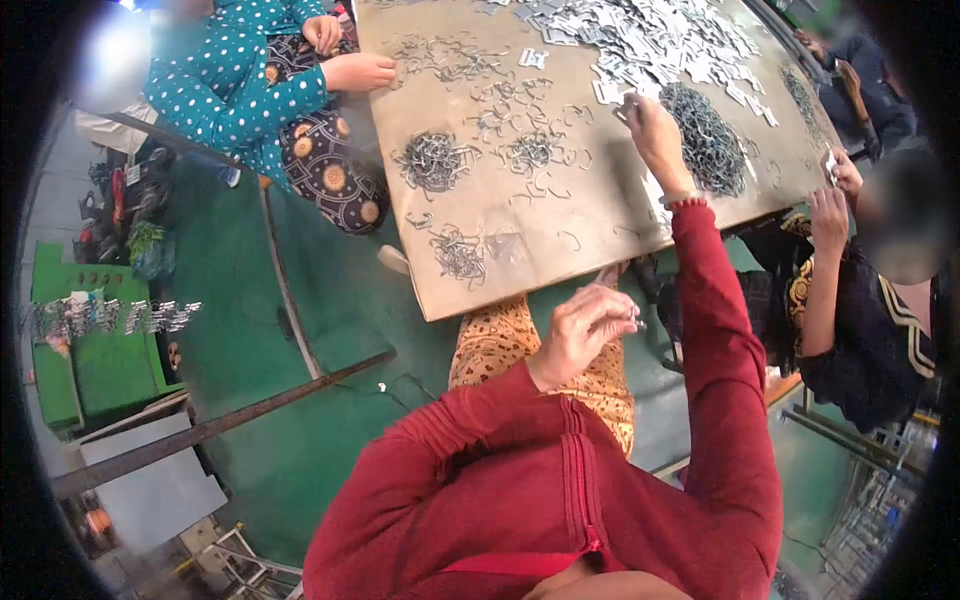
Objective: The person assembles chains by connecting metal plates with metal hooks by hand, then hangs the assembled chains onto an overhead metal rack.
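Observation:
My left hand is above my lap, just off the table's near edge, with thumb and fingers pinched on a small metal piece. Over the table, my right hand reaches to the near edge of a heap of flat silver metal plates. Its fingertips are pressed together, and what they hold is too small to tell. Right beside that hand lies a dense pile of dark metal hooks.
Smaller hook piles and scattered hooks lie on the brown-topped table. A person in a dotted teal top works at the left side. Another in black sits at the right, hands near the edge. Metal bars stand at the left.

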Action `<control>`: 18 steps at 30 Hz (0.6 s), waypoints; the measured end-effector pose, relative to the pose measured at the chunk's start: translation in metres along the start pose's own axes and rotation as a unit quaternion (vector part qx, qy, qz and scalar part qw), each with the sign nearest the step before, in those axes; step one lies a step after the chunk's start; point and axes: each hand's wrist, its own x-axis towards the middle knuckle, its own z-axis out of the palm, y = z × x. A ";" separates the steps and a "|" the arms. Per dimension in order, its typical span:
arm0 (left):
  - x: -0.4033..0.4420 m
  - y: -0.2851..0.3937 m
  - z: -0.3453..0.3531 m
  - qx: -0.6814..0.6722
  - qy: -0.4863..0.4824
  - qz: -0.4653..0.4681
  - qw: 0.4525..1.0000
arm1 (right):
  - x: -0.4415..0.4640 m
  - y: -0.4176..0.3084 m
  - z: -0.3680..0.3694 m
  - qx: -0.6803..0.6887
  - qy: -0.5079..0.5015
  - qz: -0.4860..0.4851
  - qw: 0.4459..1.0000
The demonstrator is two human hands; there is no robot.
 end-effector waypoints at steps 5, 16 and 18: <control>0.009 -0.007 -0.003 -0.028 0.000 -0.028 0.999 | -0.064 -0.063 -0.076 0.644 -0.065 0.343 0.681; 0.016 -0.011 0.003 -0.099 -0.026 -0.159 0.982 | -0.133 -0.113 -0.163 0.510 -0.108 0.288 0.803; 0.018 -0.009 0.004 -0.085 -0.027 -0.161 0.983 | -0.135 -0.115 -0.168 0.512 -0.101 0.289 0.803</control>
